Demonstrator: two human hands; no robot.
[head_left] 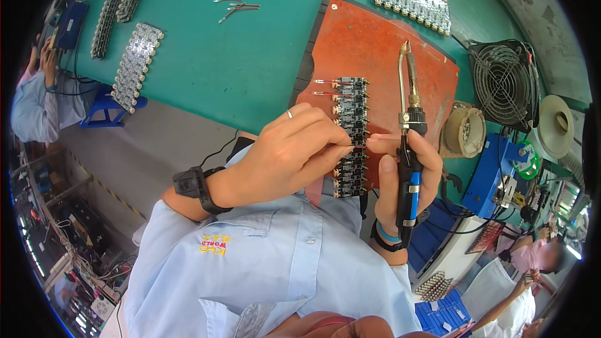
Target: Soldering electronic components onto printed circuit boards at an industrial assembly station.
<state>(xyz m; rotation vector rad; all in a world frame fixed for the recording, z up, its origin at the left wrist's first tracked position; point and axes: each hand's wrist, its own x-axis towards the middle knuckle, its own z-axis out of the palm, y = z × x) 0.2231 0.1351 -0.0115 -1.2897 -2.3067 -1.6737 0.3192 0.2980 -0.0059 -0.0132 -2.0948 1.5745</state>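
Note:
A strip of small black circuit boards [350, 109] lies on a red-orange work board [385, 44]. My left hand [291, 153] is over the strip's left edge, thumb and index finger pinched on a thin red wire [359, 146]; the fingertips hide its other end. Two small parts with red leads [325, 93] stick out from the strip's upper left side. In my right hand [429, 163] is a blue and black soldering iron [410, 181], its tip and a thin brass tube pointing away from me. The right index finger reaches to the strip beside the red wire.
Loose leads [240, 6] and several circuit board panels [411, 1] lie on the green table [206, 62]. At the right stand a round holder [464, 131], a black fan [506, 81] and a blue machine [491, 172] with a green spool. Other people work at both sides.

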